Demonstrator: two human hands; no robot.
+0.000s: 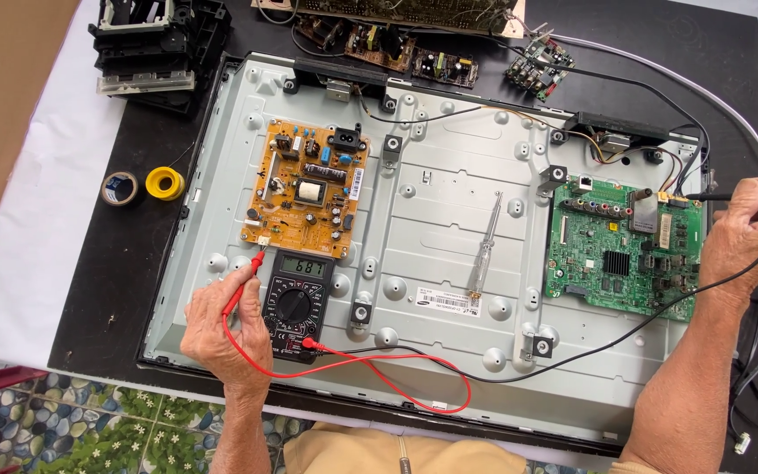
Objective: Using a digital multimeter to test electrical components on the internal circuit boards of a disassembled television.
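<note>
Far left on the black mat (98, 290): a stack of black plastic frames (155, 48), nearer a tape roll (119, 187) and a yellow solder spool (165, 183), just beside each other.

Left hand (221, 329), near left, fingers curled shut around the red probe (243, 285), pinched pen-style. Probe tip points far, touching the near left corner of the orange power board (309, 189). Red lead (396, 382) loops along the near edge back to the black multimeter (296, 303), which lies just right of the hand, on the metal TV back panel (432, 228), touching the orange board's near edge. Display lit.

Centre of panel: a clear-handled screwdriver (484, 254) lying loose, tilted, well apart from both hands. Far centre, off the panel: several small circuit boards (396, 48).

Right: green main board (625, 250) screwed to the panel. Right hand (752, 237) at far right, fingers closed on the black probe (734, 197), held roughly level, tip at the green board's far right corner; exact contact point too small to tell. Black lead (607, 347) runs from this hand across the panel back to the meter.
</note>
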